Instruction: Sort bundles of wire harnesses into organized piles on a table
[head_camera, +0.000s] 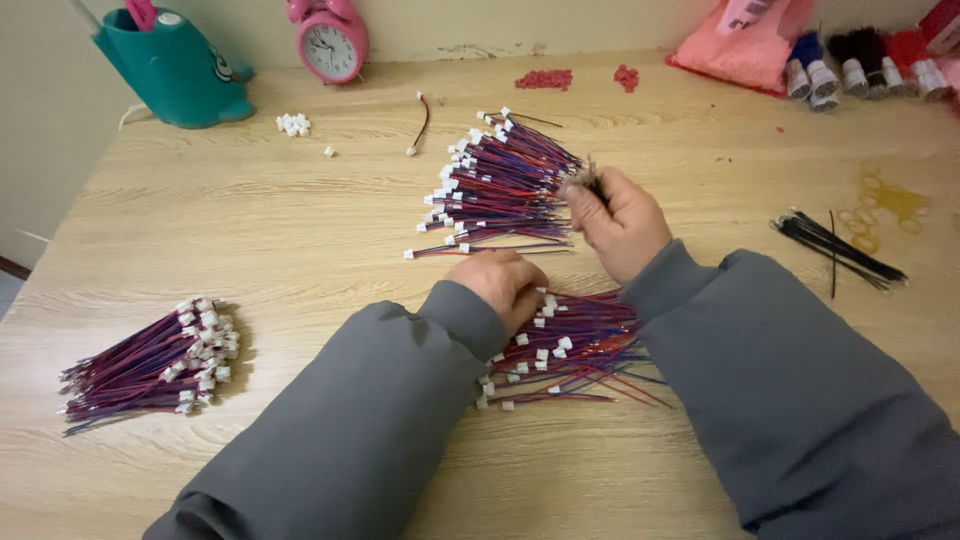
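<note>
On the wooden tabletop (300, 220), the right hand (620, 222) pinches the bare ends of a fanned bundle of red-and-blue wires (500, 185) with white connectors, its grip closed tight on them. The left hand (500, 285) rests curled on a second loose pile of wires (575, 350); whether it holds any cannot be told. Keeping the stripped ends level and squeezed together would likely hold the fan tidy. A finished bundle (150, 365) lies well apart at left.
</note>
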